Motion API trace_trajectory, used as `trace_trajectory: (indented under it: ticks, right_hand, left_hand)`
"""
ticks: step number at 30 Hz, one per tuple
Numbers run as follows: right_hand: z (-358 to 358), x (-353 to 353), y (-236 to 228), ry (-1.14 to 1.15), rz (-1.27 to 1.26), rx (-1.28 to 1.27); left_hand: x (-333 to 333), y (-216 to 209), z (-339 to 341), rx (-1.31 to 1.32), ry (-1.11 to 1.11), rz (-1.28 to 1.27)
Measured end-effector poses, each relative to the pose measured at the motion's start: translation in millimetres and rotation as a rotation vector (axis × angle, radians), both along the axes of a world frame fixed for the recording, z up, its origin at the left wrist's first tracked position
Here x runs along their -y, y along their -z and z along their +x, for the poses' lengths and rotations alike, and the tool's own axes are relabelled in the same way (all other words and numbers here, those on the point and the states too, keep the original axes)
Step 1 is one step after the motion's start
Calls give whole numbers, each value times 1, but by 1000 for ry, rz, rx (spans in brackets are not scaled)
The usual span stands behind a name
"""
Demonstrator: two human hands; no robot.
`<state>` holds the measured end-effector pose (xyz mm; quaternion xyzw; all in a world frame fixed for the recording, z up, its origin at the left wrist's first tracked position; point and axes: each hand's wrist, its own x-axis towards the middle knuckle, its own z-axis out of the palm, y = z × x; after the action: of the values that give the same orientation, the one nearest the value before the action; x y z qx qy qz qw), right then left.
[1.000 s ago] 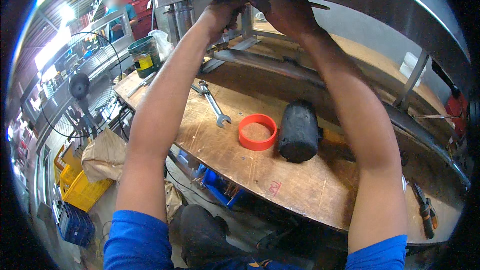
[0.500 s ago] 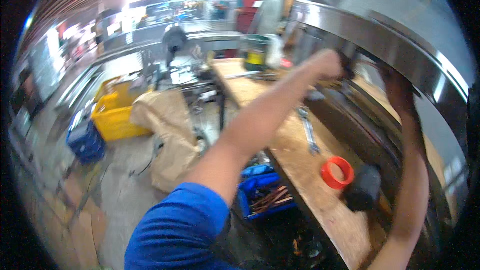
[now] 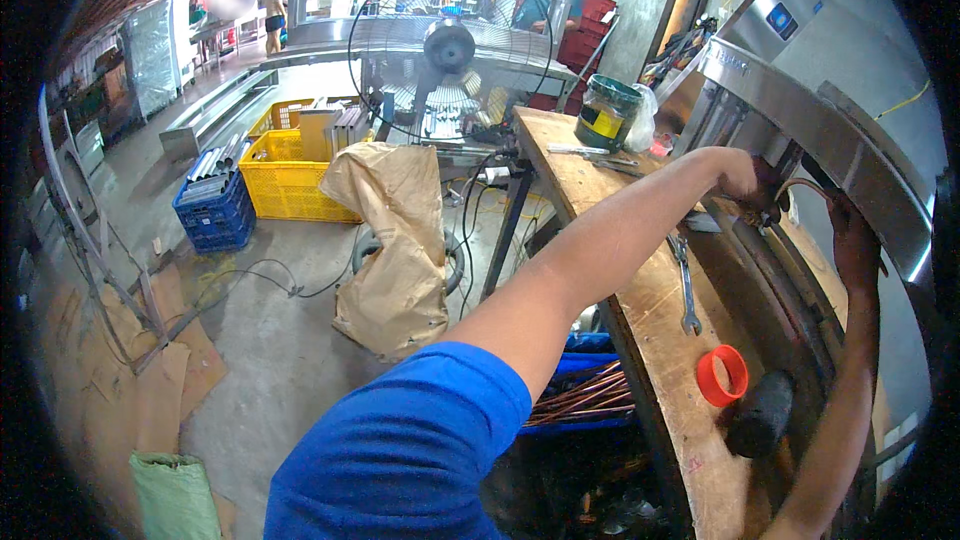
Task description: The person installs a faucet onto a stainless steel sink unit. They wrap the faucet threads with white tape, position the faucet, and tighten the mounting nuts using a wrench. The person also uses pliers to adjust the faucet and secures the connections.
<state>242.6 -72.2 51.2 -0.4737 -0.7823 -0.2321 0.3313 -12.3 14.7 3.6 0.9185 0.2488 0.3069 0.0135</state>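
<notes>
You are working with both arms stretched out to your right, under the lower edge of a curved steel panel [image 3: 825, 115]. Your left hand [image 3: 752, 182] is bending at the wrist and its fingers are curling into shadow just below that edge; you are hiding their tips, so whether they are gripping anything I cannot tell. Your right hand [image 3: 852, 232] is sitting to the right of the left one, close under the panel, and whether it is open or closed I cannot tell either. A thin, curved brownish strip [image 3: 803, 183] is spanning the gap between your two hands.

Below your left hand and a little to its left, a wrench [image 3: 687, 285] is lying on the wooden bench [image 3: 655, 355]. Farther below that hand, an orange-red ring [image 3: 722, 376] is resting on the bench, with a black cylinder [image 3: 762, 414] lying just beside it, to the left of your right forearm. Beyond your left hand, up and to its left, a dark green bucket [image 3: 607, 112] is standing on the bench next to a white plastic bag [image 3: 643, 122]. Well apart to the left of both hands, a fan [image 3: 450, 46] is standing past the bench.
</notes>
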Motion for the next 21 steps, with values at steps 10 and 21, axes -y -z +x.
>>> trace_trajectory:
  ticks: [10, 21]
  right_hand:
    - [4, -13, -2, 52, 206, 146]
    - [3, -10, -4, 78, 24, 98]
  left_hand:
    - [-52, 3, 23, -370, -302, 337]
    - [-11, 33, 5, -204, -291, 234]
